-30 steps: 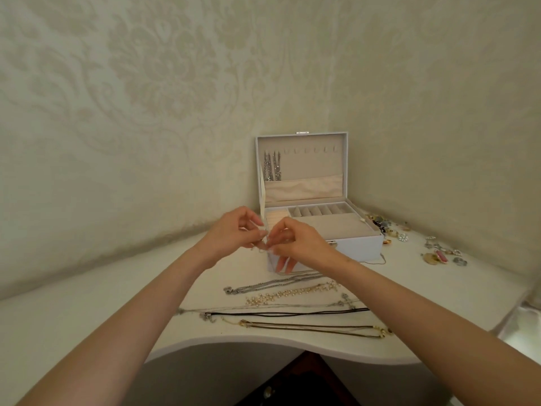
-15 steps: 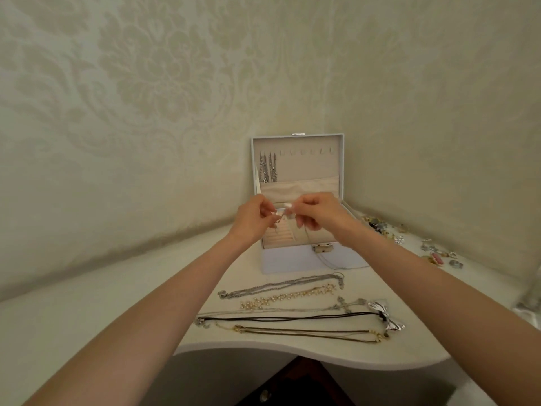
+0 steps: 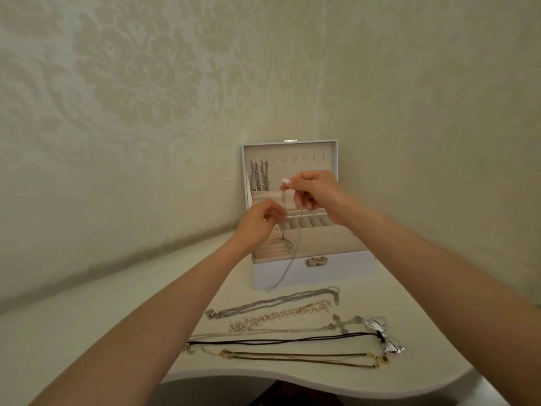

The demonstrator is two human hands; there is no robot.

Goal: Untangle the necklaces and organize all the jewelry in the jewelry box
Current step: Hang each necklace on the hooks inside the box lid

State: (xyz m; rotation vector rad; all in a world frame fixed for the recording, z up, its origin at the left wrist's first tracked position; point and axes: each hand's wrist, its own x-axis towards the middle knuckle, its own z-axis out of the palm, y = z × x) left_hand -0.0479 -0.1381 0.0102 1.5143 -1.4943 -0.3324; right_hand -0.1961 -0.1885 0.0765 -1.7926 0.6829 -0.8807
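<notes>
Right hand [image 3: 317, 190] is up before the open lid of the jewelry box [image 3: 313, 273], thumb and forefinger pinching the top of the thin silver chain [image 3: 292, 257]. Left hand [image 3: 259, 225] is lower, fingers curled, nipping the same chain. The tail hangs in front of the box, near the table [image 3: 87, 332].

Best handling, I judge: keep it hanging straight and loop it over 1 free hook [image 3: 304, 158].

Clasp is too small to see, any knots are unclear, and the left fingertips are mostly hidden.
</notes>
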